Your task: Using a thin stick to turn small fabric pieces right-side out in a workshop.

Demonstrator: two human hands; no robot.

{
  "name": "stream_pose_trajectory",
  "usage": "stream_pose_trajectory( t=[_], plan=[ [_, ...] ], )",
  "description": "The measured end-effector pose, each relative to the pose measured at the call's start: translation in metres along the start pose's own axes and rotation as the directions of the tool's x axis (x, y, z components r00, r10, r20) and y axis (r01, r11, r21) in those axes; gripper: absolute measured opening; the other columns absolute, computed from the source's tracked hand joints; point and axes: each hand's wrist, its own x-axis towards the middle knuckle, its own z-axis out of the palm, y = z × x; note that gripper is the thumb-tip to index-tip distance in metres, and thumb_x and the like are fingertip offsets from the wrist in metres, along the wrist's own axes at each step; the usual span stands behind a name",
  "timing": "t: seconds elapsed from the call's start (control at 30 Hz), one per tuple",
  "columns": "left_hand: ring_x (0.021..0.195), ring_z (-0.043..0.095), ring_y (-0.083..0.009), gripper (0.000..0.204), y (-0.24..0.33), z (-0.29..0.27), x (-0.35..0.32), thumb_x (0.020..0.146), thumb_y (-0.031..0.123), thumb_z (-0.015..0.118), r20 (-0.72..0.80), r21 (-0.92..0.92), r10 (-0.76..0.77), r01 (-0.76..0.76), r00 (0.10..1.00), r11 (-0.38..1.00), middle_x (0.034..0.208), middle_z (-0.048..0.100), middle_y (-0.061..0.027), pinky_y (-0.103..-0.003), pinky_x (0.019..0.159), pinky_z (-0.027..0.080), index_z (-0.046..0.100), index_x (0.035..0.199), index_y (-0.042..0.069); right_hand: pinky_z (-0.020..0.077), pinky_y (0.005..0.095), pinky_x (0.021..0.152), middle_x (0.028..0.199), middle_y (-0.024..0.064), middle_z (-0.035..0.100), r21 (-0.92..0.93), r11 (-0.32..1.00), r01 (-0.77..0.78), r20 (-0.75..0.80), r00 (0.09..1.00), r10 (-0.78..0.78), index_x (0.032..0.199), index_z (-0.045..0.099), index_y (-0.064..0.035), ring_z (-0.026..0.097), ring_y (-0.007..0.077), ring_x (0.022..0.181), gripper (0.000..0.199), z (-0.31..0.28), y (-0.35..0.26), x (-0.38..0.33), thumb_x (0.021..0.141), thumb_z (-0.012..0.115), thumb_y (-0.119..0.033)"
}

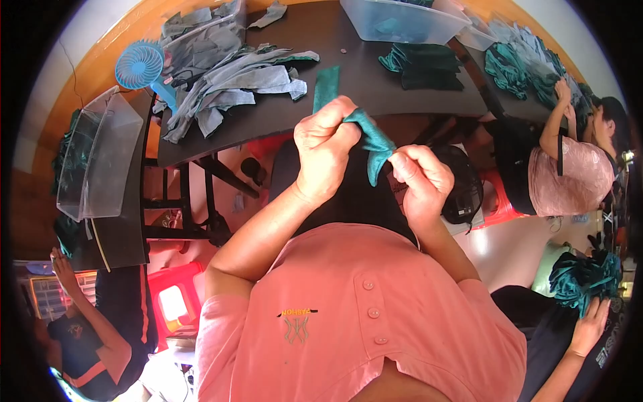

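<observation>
A dark green strip of velvety cloth (372,139) is stretched between my two hands, above my lap and close to the near table edge. My left hand (327,149) is closed in a fist around it. My right hand (423,182) pinches the cloth between thumb and fingers, with a small pointed flap hanging beside the pinch. Beyond my left fist a flat green piece (327,87) shows against the table; whether it belongs to the same strip I cannot tell, since the fist hides the join.
Grey-green cloth strips (234,84) are heaped on the dark table (365,84) at left, beside a blue fan (140,65). Folded green pieces (429,67) lie at right, below a clear plastic bin (402,27). Other people sit at right and lower left, one person's hand (592,327) holding bunched green cloth.
</observation>
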Motion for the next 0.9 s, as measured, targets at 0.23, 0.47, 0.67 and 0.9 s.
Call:
stream_pose_trajectory(
  t=[0.23, 0.47, 0.67, 0.9],
  plan=[
    [0.087, 0.062, -0.0202, 0.022, 0.013, 0.007, 0.003, 0.077, 0.001, 0.061, -0.04, -0.363, -0.181, 0.155, 0.983, 0.919, 0.094, 0.066, -0.0132, -0.032, 0.085, 0.046, 0.066, 0.099, -0.003, 0.0373, 0.021, 0.056, 0.069, 0.0018, 0.057, 0.048, 0.999, 0.011, -0.022, 1.0, -0.01, 0.083, 0.063, 0.0053, 0.048, 0.0068, 0.06, 0.011, -0.012, -0.004, 0.007, 0.089, 0.064, -0.004],
    [0.082, 0.062, -0.0215, 0.021, 0.018, -0.008, 0.033, 0.074, 0.002, 0.053, -0.032, -0.118, 0.03, -0.034, 0.999, 0.992, 0.091, 0.065, -0.0155, -0.031, 0.079, 0.048, 0.065, 0.09, -0.006, 0.0358, 0.0182, 0.059, 0.069, -0.0039, 0.057, -0.072, 0.96, -0.271, -0.013, 0.963, 0.27, 0.081, 0.063, -0.0019, 0.048, 0.0022, 0.065, 0.015, -0.074, 0.009, 0.011, 0.075, 0.076, -0.005],
    [0.078, 0.056, -0.0066, 0.007, 0.028, 0.026, 0.02, 0.081, -0.002, 0.063, 0.191, 0.161, -0.12, 0.089, 0.974, 0.983, 0.085, 0.063, -0.0012, -0.02, 0.07, 0.044, 0.065, 0.088, -0.002, 0.0426, 0.0255, 0.06, 0.087, 0.0002, 0.057, -0.164, 0.917, 0.365, 0.339, 0.893, -0.295, 0.108, 0.062, -0.0046, 0.051, 0.0105, 0.067, 0.037, -0.034, -0.062, 0.08, 0.074, 0.078, -0.01],
    [0.076, 0.06, -0.0086, 0.01, 0.013, 0.036, 0.021, 0.082, 0.004, 0.066, 0.236, -0.085, -0.341, 0.369, 0.91, 0.925, 0.087, 0.067, -0.0038, -0.022, 0.069, 0.047, 0.067, 0.092, -0.001, 0.0397, 0.021, 0.059, 0.069, -0.0031, 0.055, -0.077, 0.995, -0.062, 0.462, 0.882, 0.09, 0.085, 0.063, 0.0004, 0.049, 0.0044, 0.065, 0.013, -0.049, -0.054, 0.094, 0.085, 0.07, -0.011]
  ],
)
